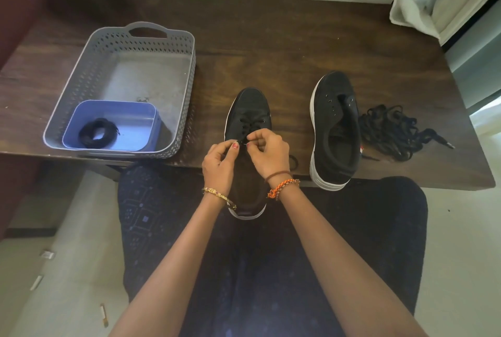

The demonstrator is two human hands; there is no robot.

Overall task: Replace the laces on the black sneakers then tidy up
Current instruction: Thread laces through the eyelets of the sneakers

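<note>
Sneaker [250, 109], black with white sole, half-laced, lace pinched by both hands

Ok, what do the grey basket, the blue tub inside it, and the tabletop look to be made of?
Grey basket: moulded plastic, matte, judging by the punched hole pattern and the cut-out handle. Blue tub: smooth plastic with a slight sheen on its floor. Tabletop: dark wood or wood-look laminate; grain streaks show, but which it is I cannot tell.
</note>
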